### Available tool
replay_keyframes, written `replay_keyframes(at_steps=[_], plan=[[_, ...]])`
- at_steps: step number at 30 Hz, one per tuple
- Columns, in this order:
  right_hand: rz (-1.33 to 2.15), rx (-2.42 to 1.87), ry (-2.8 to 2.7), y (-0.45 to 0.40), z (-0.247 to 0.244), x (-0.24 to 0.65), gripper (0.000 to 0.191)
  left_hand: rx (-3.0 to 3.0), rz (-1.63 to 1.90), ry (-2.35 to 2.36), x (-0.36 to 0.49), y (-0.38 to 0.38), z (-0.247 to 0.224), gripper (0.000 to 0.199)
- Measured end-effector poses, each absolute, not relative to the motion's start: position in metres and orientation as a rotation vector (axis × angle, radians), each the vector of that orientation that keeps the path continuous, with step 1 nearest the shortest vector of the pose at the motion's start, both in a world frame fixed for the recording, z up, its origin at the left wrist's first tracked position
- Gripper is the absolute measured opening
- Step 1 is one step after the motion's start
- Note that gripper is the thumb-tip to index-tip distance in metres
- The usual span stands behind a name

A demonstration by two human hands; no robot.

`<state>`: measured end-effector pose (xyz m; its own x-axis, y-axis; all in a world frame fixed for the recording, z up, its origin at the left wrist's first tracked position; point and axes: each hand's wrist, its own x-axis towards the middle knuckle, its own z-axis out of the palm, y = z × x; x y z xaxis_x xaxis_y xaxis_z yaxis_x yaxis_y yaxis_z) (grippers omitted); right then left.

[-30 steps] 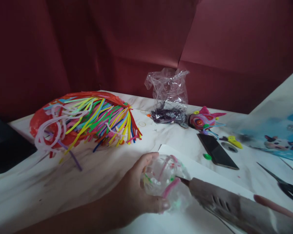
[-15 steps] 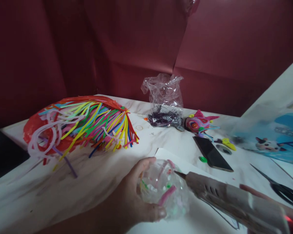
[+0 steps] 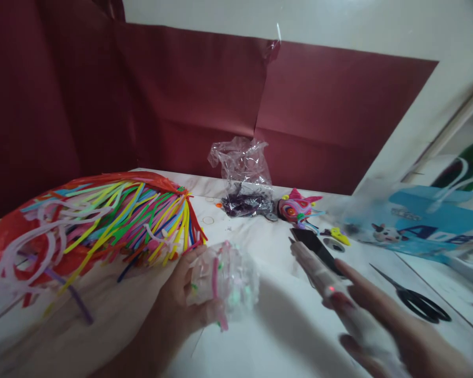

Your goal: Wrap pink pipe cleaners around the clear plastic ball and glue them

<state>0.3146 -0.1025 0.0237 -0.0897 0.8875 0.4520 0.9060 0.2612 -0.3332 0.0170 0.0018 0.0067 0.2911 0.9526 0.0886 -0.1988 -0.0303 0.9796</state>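
Note:
My left hand (image 3: 185,299) is closed around a clear, crinkled plastic piece (image 3: 238,283) with pink strips and green bits on it. The thumb presses its near side. My right hand (image 3: 398,325) is wrapped about a pale glue gun (image 3: 358,323), blurred by motion, with a small red light glowing on its body. The nozzle points up and to the left, apart from the plastic piece and in front of a dark phone (image 3: 315,247). A white sheet of paper (image 3: 260,344) lies below both hands.
On the left, colourful pipe cleaners (image 3: 142,215) spill from a red bag (image 3: 8,231). Behind stand a clear bag (image 3: 246,178) and a pink figure (image 3: 295,206). Black scissors (image 3: 413,299), a yellow piece (image 3: 340,236) and a blue printed bag (image 3: 421,220) are on the right.
The glue gun's nozzle has pulled away from the plastic piece to the right and swung upward. The plastic piece has turned in my left hand. The view has tilted up and shifted right.

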Motion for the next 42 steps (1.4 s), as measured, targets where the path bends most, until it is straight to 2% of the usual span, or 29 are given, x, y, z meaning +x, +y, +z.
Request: replay_keyframes(at_steps=[4, 8, 11, 13, 18, 20, 24, 28, 32, 38, 42], plan=[[-0.133, -1.395, -2.201, -0.078, 0.011, 0.303, 0.07, 1.254, 1.213, 0.851, 0.011, 0.008, 0.019, 0.088], [-0.111, -1.433, -2.279, -0.063, -0.018, 0.284, 0.084, 1.192, 1.205, 0.812, 0.011, 0.002, 0.027, 0.092], [-0.088, -1.451, -2.344, -0.062, -0.025, 0.279, 0.087, 1.169, 1.149, 0.781, 0.013, -0.006, 0.028, 0.096], [-0.084, -1.418, -2.389, -0.066, -0.018, 0.281, 0.077, 1.179, 1.123, 0.769, 0.013, -0.011, 0.026, 0.096], [-0.186, -1.365, -2.252, -0.083, 0.036, 0.278, 0.026, 1.205, 0.99, 0.708, 0.017, -0.021, 0.023, 0.094], [0.057, -1.233, -2.068, -0.09, 0.062, 0.265, 0.016, 1.19, 0.94, 0.685, 0.02, -0.025, 0.021, 0.093], [0.312, -1.062, -2.009, -0.091, 0.094, 0.228, 0.019, 1.169, 0.878, 0.611, 0.025, -0.032, 0.018, 0.091], [0.511, -1.057, -1.938, -0.081, 0.094, 0.205, 0.012, 1.174, 0.821, 0.597, 0.024, -0.035, 0.021, 0.09], [0.643, -1.053, -1.94, -0.079, 0.091, 0.203, 0.021, 1.147, 0.815, 0.663, 0.022, -0.035, 0.027, 0.091], [0.518, -0.934, -1.982, -0.084, 0.09, 0.214, 0.024, 1.11, 0.761, 0.644, 0.017, -0.034, 0.028, 0.091], [0.474, -1.051, -1.986, -0.084, 0.088, 0.222, 0.022, 1.13, 0.763, 0.623, 0.015, -0.034, 0.025, 0.092]])
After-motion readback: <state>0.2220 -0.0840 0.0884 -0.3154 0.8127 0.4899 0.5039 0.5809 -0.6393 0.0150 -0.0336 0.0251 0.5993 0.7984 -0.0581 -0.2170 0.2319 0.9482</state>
